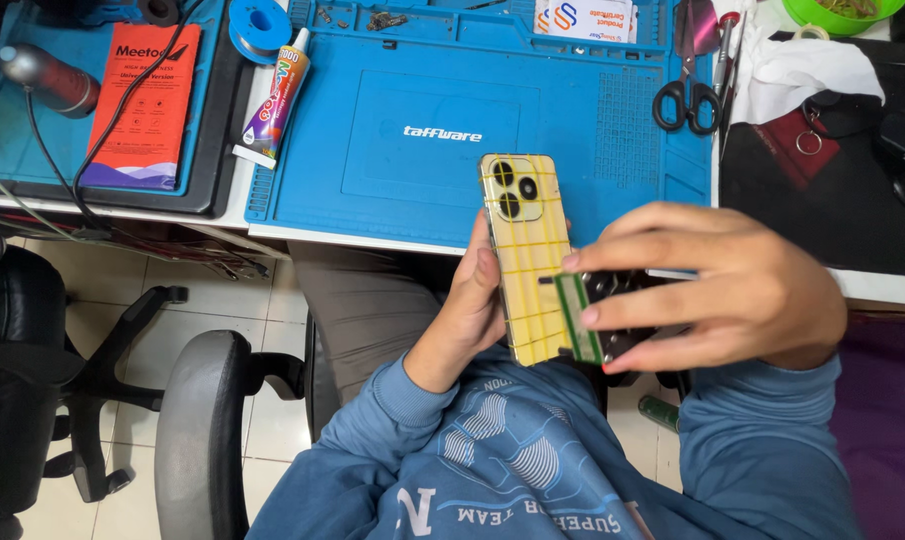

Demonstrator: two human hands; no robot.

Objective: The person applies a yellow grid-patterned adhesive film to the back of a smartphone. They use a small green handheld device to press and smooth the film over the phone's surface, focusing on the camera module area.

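Left hand (470, 318) gripping the gold phone (529, 258) back-up, just off the bench (453, 130) edge; right hand (718, 290) fingers pinching a green-edged dark tool (598, 318), seemingly a roller, against it. Mid-pressing, probably; next stroke wanting steady, even contact along the back.

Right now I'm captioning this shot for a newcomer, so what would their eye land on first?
Most striking is the gold phone at centre, back up, crossed by a grid of thin lines, in the grip of the left hand. Beside it, the right hand presses a dark block with a green edge against the phone's lower right side. Behind them lies a bright blue work mat on the desk.
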